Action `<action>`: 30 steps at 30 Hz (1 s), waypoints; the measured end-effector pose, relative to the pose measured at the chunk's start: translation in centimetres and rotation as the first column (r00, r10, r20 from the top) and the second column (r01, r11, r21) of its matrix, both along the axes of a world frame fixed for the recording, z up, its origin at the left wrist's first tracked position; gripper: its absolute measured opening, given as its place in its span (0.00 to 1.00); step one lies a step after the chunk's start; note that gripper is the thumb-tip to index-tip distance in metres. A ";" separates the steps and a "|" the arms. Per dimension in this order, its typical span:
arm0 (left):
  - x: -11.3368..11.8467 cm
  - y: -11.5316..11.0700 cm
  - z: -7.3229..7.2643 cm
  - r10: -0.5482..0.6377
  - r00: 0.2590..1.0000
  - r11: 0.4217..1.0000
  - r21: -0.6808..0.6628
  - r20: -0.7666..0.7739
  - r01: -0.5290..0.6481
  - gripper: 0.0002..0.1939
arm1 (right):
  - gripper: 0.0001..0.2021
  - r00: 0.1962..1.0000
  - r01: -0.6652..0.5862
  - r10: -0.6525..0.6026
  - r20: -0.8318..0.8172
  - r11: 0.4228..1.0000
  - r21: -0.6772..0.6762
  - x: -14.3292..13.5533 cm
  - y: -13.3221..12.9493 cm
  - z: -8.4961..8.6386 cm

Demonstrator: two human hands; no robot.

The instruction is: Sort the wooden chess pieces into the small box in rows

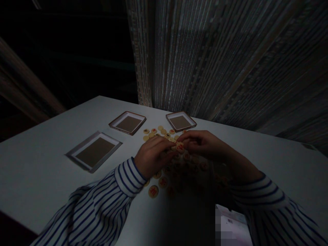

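Observation:
Round pale game pieces with red or dark characters lie spread over the middle of the white table (46,147). A piece with a red character (180,147) is raised between my hands, its face toward the camera. The fingers of my right hand (202,143) close on its right side. My left hand (155,153) is curled over the pieces, its fingertips at the left side of that same piece; whether it grips anything is hidden. Another red-marked piece (153,191) lies below my left wrist. Deep shadow covers the pieces between my forearms.
Three shallow square trays stand on the table: a grey-rimmed one (93,151) at left, a brown-rimmed one (128,122) behind it, and another (180,121) at the back. A string curtain (174,54) hangs behind. A partly blurred pale object (234,225) is near my right sleeve.

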State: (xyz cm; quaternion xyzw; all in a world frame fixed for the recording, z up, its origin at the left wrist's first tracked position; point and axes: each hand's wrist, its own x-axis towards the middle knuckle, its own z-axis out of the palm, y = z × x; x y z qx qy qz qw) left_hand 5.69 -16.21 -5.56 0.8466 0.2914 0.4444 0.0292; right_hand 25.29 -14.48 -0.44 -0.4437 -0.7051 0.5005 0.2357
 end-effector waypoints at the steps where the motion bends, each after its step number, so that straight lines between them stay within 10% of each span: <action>1: 0.0 0.0 0.0 0.005 1.000 1.000 -0.006 0.000 -0.005 0.08 | 0.11 1.000 0.009 -0.009 0.009 0.999 0.031 0.1 0.0 0.1; 18: -0.2 0.2 -0.3 0.007 1.000 1.000 0.008 0.015 -0.008 0.07 | 0.16 0.902 0.074 -0.240 0.359 0.905 0.419 2.1 1.5 -0.9; 30: 0.0 0.0 -0.1 0.023 1.000 1.000 -0.006 0.004 -0.023 0.07 | 0.15 0.686 -0.049 -0.318 0.655 0.877 0.478 2.3 1.1 -0.5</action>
